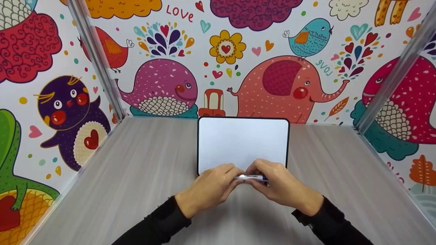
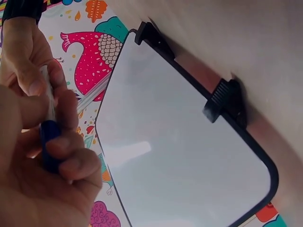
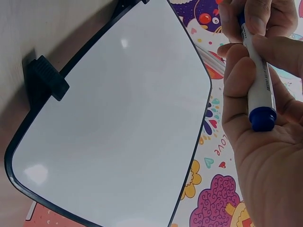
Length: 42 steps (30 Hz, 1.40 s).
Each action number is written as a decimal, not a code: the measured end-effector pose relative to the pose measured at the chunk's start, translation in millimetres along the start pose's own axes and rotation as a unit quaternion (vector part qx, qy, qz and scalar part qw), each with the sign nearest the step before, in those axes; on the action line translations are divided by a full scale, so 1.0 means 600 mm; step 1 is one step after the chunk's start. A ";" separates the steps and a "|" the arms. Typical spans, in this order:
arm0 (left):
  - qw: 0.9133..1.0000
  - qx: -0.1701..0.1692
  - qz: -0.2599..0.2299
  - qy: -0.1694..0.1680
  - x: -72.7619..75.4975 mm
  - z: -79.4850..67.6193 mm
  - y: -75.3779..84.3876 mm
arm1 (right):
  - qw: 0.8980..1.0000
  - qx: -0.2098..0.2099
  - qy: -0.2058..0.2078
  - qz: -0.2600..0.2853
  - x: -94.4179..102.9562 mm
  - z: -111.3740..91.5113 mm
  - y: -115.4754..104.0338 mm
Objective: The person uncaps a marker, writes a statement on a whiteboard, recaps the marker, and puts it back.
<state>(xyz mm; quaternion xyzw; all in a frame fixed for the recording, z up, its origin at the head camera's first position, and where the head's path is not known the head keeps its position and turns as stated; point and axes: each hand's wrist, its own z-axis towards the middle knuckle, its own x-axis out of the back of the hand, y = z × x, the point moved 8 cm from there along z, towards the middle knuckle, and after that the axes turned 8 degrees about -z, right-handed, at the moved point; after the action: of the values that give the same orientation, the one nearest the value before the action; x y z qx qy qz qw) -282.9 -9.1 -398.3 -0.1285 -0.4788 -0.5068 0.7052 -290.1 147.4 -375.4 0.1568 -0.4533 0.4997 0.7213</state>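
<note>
A white marker (image 1: 252,177) lies sideways between both hands, in front of a small black-framed whiteboard (image 1: 242,143). My left hand (image 1: 213,185) pinches its blue cap (image 2: 49,142), with the fingers curled round it in the left wrist view. The white barrel (image 3: 260,85) is gripped by my right hand (image 1: 282,185), and its blue end plug (image 3: 262,118) shows near the palm. The two hands meet at the marker, fingertips close together. Nothing is drawn on the visible part of the board; both hands cover its lower edge in the head view.
Black clip-like feet (image 2: 225,101) hold the board's bottom edge on the grey wood-grain table (image 1: 143,153). Cartoon-printed walls (image 1: 163,85) with metal corner posts (image 1: 98,61) enclose the table at the back and both sides.
</note>
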 end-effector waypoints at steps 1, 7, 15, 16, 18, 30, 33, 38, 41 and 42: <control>1.000 0.000 0.004 -0.002 -0.002 0.000 0.000 | 1.000 0.001 -0.001 0.001 -0.001 0.000 0.000; 1.000 -0.003 0.017 -0.006 -0.008 -0.002 0.000 | 1.000 0.005 -0.004 0.007 -0.006 0.000 -0.002; 1.000 -0.009 -0.004 -0.017 -0.006 -0.003 -0.002 | 1.000 0.001 -0.014 0.025 -0.006 0.002 -0.002; 1.000 -0.010 -0.005 -0.020 -0.006 -0.003 -0.002 | 1.000 0.001 -0.014 0.026 -0.006 0.002 -0.002; 1.000 -0.015 -0.004 -0.023 -0.007 -0.003 -0.003 | 0.999 0.003 -0.014 0.028 -0.006 0.001 -0.002; 0.999 -0.037 -0.009 -0.023 -0.002 0.000 -0.007 | 0.999 0.017 -0.006 0.035 -0.002 0.000 -0.005; 0.999 -0.032 -0.025 -0.025 0.000 0.000 -0.006 | 0.999 0.029 0.003 0.040 0.001 0.000 -0.007; 0.998 -0.028 -0.049 -0.021 0.002 -0.001 -0.006 | 0.998 0.035 0.012 0.050 0.005 0.000 -0.009; 0.998 -0.032 -0.060 -0.010 0.004 -0.002 -0.006 | 0.998 0.033 0.015 0.052 0.005 0.001 -0.010; 0.997 -0.033 -0.063 -0.007 0.005 -0.002 -0.006 | 0.998 0.033 0.017 0.053 0.005 0.001 -0.010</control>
<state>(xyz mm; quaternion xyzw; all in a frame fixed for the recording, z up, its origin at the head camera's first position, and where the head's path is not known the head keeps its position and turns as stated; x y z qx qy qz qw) -285.1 -13.2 -397.7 -0.1247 -0.4739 -0.5649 0.6639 -284.7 146.2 -371.1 0.1482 -0.4320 0.5542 0.6959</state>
